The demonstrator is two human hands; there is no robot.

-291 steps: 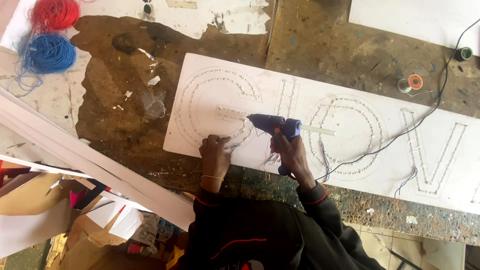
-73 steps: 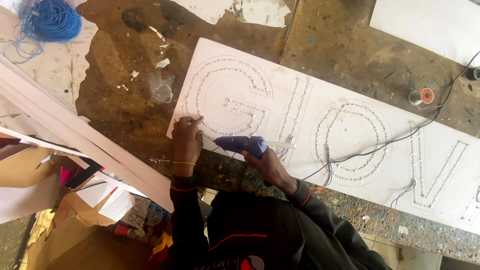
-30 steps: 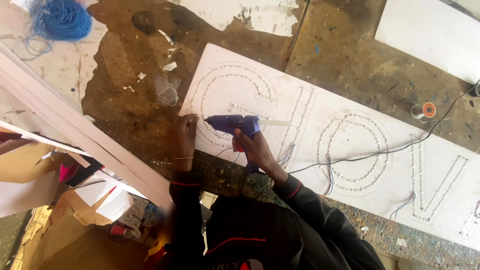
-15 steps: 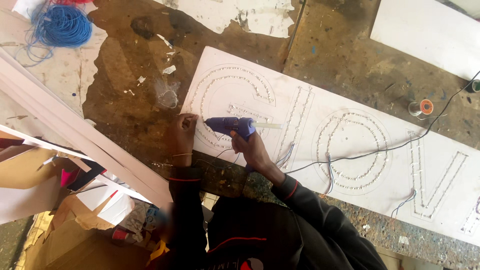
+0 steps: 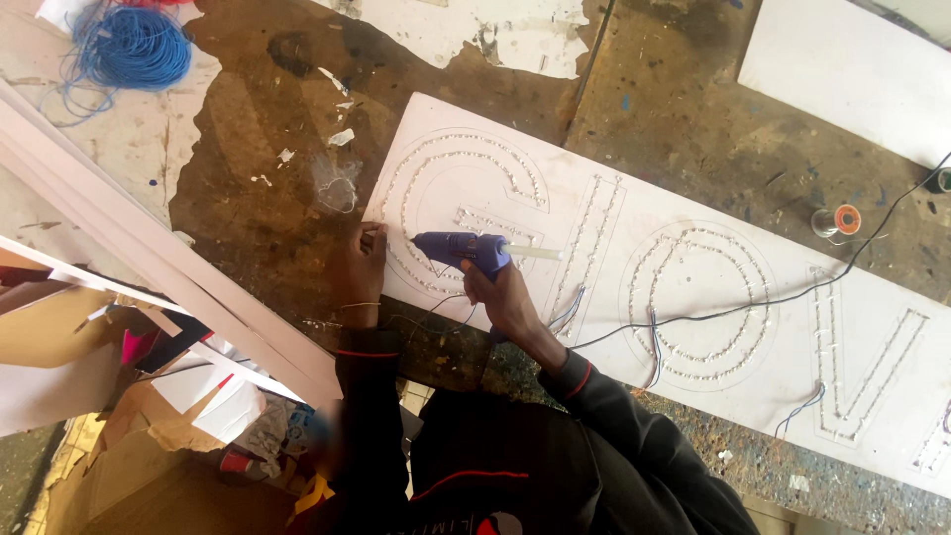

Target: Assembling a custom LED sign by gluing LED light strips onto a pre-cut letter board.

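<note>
Gripping a blue glue gun, the right hand has its fingers wrapped fully around the handle, holding the tool low over a long white board that lies flat on the worn brown table. The gun is small and bright blue, with a pale translucent glue stick projecting from its rear toward the right and its nozzle pointing left, just over the lower curve of the first large letter outlined on the board. That letter, like the others along the board, is traced in rows of tiny lights set into the white surface. The left hand rests at the board's left edge, fingers curled down and pressing on the surface beside the nozzle, holding nothing. Thin wires trail across the board from the letters. A coil of blue wire lies at the table's far left corner, and a small spool stands beyond the board on the right.
</note>
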